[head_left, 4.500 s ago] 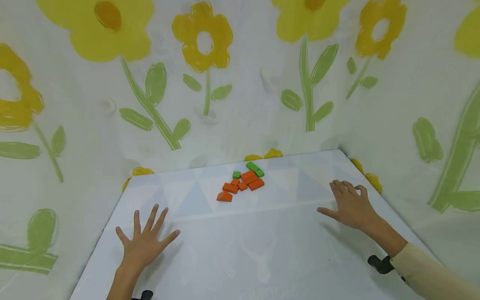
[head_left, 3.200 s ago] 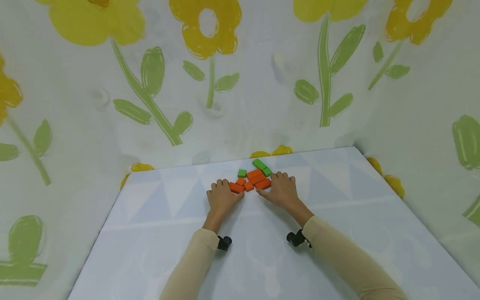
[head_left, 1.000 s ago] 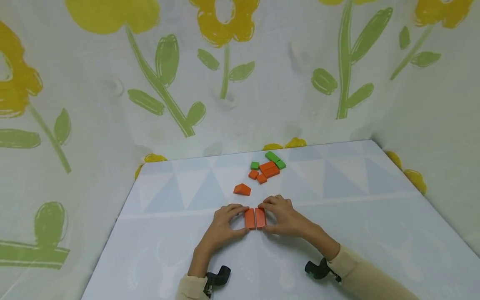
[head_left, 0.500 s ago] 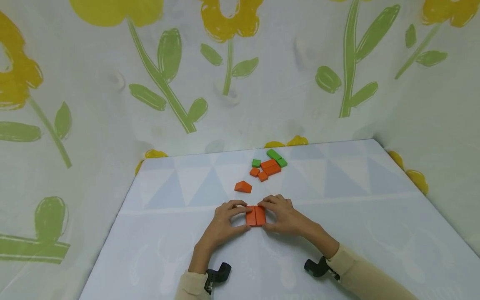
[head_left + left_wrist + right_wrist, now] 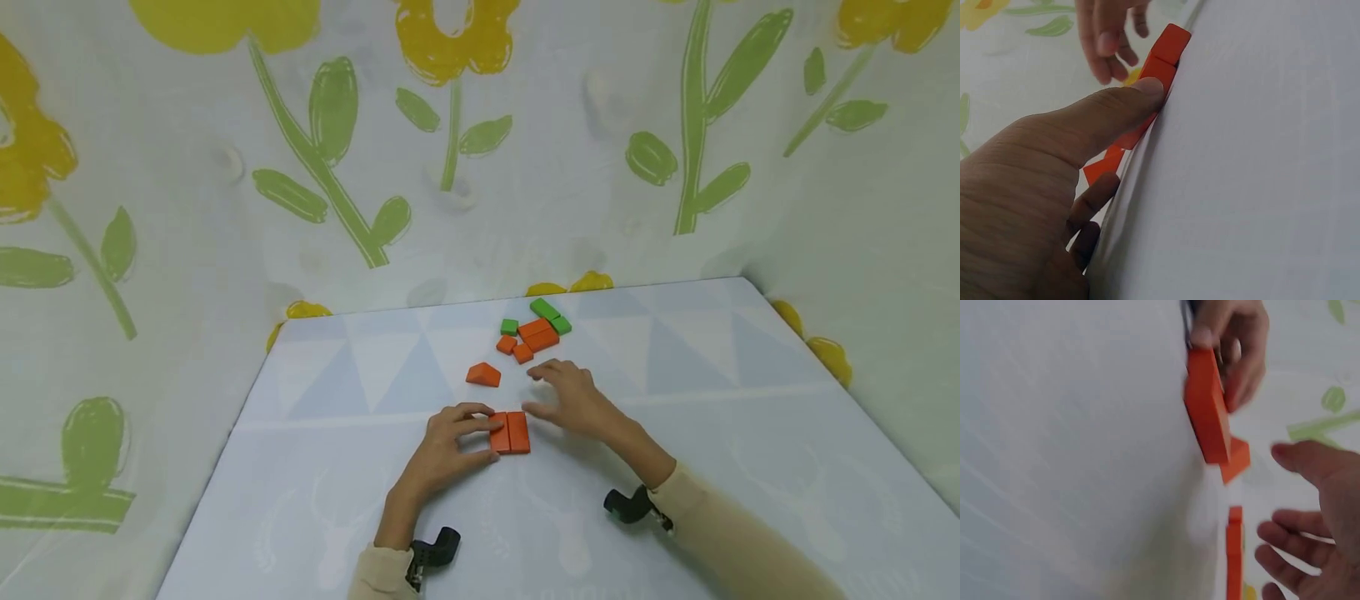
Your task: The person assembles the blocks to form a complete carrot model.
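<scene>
Two orange rectangular blocks lie flat side by side on the table, the left block (image 5: 498,439) and the right block (image 5: 518,433). My left hand (image 5: 438,450) holds the left block between thumb and fingers; in the left wrist view the thumb (image 5: 1147,87) presses its near end. My right hand (image 5: 577,404) is off the pair, up and to the right, fingers spread and loosely bent with nothing between them. Beyond the pair sits an orange wedge-shaped block (image 5: 483,375). In the right wrist view the pair (image 5: 1207,419) stands apart from my right fingertips.
Farther back lies a cluster: several orange blocks (image 5: 538,335), two small orange cubes (image 5: 522,353), a small green block (image 5: 509,327) and longer green blocks (image 5: 544,308). The white table (image 5: 337,500) ends at a flower-printed curtain (image 5: 525,208) behind and at the sides.
Both hands brought the two orange blocks from the cluster to the near middle and pushed them together. Since then my right hand has let go and moved away toward the back; my left stays.
</scene>
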### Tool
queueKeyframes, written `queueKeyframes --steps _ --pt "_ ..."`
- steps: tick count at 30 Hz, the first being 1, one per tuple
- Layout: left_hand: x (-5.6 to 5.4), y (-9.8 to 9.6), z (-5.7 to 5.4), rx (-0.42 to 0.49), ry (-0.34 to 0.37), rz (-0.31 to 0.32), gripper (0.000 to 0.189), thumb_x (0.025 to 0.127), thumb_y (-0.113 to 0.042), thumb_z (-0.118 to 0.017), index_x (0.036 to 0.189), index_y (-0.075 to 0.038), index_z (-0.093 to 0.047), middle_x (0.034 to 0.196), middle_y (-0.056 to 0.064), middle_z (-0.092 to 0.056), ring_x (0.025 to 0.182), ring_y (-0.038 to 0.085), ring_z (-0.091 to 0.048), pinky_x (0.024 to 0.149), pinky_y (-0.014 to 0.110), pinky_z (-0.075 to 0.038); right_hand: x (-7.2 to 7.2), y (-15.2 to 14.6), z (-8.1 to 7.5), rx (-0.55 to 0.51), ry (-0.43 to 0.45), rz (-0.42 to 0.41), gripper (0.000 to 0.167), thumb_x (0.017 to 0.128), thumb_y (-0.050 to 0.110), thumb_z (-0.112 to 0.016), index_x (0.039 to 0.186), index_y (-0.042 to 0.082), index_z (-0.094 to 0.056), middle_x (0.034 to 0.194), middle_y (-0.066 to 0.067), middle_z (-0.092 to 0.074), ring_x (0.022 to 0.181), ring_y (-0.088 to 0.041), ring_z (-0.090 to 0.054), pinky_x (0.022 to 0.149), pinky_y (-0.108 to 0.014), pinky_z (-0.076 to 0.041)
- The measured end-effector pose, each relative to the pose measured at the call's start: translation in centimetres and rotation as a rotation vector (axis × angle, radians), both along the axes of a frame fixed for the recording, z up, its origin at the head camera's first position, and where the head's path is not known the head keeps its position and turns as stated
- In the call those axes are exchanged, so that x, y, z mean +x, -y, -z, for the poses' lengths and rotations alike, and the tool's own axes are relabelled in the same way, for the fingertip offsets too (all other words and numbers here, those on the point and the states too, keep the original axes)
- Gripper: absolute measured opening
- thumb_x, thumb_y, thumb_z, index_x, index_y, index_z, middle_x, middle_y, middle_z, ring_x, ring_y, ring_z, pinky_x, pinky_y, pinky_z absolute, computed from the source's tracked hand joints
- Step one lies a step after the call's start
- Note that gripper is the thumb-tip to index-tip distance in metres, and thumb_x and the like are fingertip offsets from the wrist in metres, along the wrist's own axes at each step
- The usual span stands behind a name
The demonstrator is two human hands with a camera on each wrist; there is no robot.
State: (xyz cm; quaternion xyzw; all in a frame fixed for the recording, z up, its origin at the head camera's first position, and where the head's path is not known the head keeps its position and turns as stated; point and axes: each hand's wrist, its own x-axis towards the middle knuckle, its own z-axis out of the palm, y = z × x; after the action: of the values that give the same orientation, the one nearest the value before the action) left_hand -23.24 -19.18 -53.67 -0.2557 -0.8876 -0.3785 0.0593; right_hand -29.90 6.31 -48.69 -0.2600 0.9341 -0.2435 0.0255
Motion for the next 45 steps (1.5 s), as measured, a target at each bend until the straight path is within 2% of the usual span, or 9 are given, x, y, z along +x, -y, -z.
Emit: queueKeyframes --steps 5,9,14,17,24,31,37,40,45 --pt "0.0 0.0 0.2 -0.011 0.047 -0.017 0.039 0.085 -0.031 -0.081 0.122 -0.031 -0.073 0.131 -0.013 -0.057 0.118 0.013 -0.048 0.104 0.051 -0.032 -3.9 -0.4 -1.6 0.015 -0.11 0.197 0.056 0.09 0.038 -0.074 0.131 0.001 -0.062 0.124 -0.016 -0.06 0.113 -0.034 -0.053 0.096 -0.053 -0.04" --pt "0.1 -0.1 0.3 0.001 0.045 -0.016 0.038 0.085 -0.031 -0.081 0.122 -0.03 -0.073 0.131 -0.014 -0.057 0.119 0.014 -0.048 0.103 0.051 -0.032 -6.3 -0.4 -1.8 0.072 -0.133 0.258 0.054 0.09 0.039 -0.074 0.124 -0.001 -0.065 0.111 -0.016 -0.061 0.1 -0.033 -0.055 0.088 -0.051 -0.042" --pt "0.3 -0.4 0.1 0.009 0.022 -0.006 0.038 0.085 -0.03 -0.081 0.122 -0.027 -0.074 0.131 -0.009 -0.058 0.118 0.017 -0.049 0.101 0.053 -0.033 -8.0 0.0 -1.0 0.181 -0.094 0.298 0.054 0.09 0.045 -0.071 0.118 -0.001 -0.065 0.104 -0.016 -0.06 0.096 -0.034 -0.055 0.087 -0.05 -0.043" --pt "0.3 -0.5 0.0 0.014 0.015 -0.001 0.038 0.085 -0.03 -0.081 0.122 -0.026 -0.074 0.131 -0.008 -0.059 0.118 0.018 -0.049 0.102 0.053 -0.032 -8.3 0.3 -0.5 0.218 -0.091 0.322 0.058 0.09 0.048 -0.069 0.116 -0.004 -0.065 0.106 -0.018 -0.059 0.098 -0.036 -0.055 0.089 -0.051 -0.044" --pt "0.3 -0.9 -0.4 0.011 0.03 0.003 0.038 0.085 -0.031 -0.081 0.122 -0.027 -0.074 0.131 -0.01 -0.059 0.119 0.015 -0.049 0.104 0.051 -0.031 -8.5 0.7 -0.3 0.231 -0.12 0.371 0.051 0.089 0.049 -0.07 0.093 -0.002 -0.067 0.095 -0.017 -0.058 0.093 -0.036 -0.055 0.089 -0.051 -0.043" --pt "0.3 -0.7 -0.8 0.008 0.015 -0.01 0.038 0.084 -0.029 -0.081 0.121 -0.026 -0.074 0.13 -0.007 -0.059 0.118 0.017 -0.049 0.103 0.053 -0.032 -8.8 0.8 -0.4 0.215 -0.11 0.399 0.057 0.086 0.055 -0.071 0.094 -0.002 -0.068 0.093 -0.016 -0.058 0.094 -0.035 -0.054 0.089 -0.051 -0.044" --pt "0.2 -0.4 -0.4 0.001 0.021 -0.008 0.039 0.084 -0.029 -0.081 0.122 -0.026 -0.074 0.132 -0.008 -0.059 0.119 0.017 -0.05 0.105 0.053 -0.031 -8.8 0.5 -0.1 0.198 -0.083 0.401 0.048 0.086 0.049 -0.072 0.083 0.002 -0.064 0.087 -0.015 -0.056 0.09 -0.034 -0.052 0.084 -0.049 -0.043" --pt "0.2 -0.3 -0.2 -0.005 0.025 -0.017 0.039 0.084 -0.031 -0.081 0.122 -0.028 -0.074 0.132 -0.01 -0.058 0.119 0.016 -0.049 0.105 0.053 -0.031 -8.6 0.3 0.1 0.19 -0.096 0.387 0.048 0.085 0.047 -0.074 0.089 0.0 -0.066 0.089 -0.015 -0.057 0.091 -0.035 -0.052 0.084 -0.049 -0.042" --pt "0.2 0.0 -0.1 -0.011 0.032 -0.025 0.039 0.085 -0.031 -0.081 0.123 -0.03 -0.073 0.132 -0.012 -0.057 0.119 0.014 -0.049 0.106 0.052 -0.03 -8.2 0.0 -0.1 0.155 -0.093 0.35 0.055 0.085 0.045 -0.075 0.113 -0.002 -0.068 0.103 -0.017 -0.06 0.098 -0.035 -0.051 0.087 -0.049 -0.04"
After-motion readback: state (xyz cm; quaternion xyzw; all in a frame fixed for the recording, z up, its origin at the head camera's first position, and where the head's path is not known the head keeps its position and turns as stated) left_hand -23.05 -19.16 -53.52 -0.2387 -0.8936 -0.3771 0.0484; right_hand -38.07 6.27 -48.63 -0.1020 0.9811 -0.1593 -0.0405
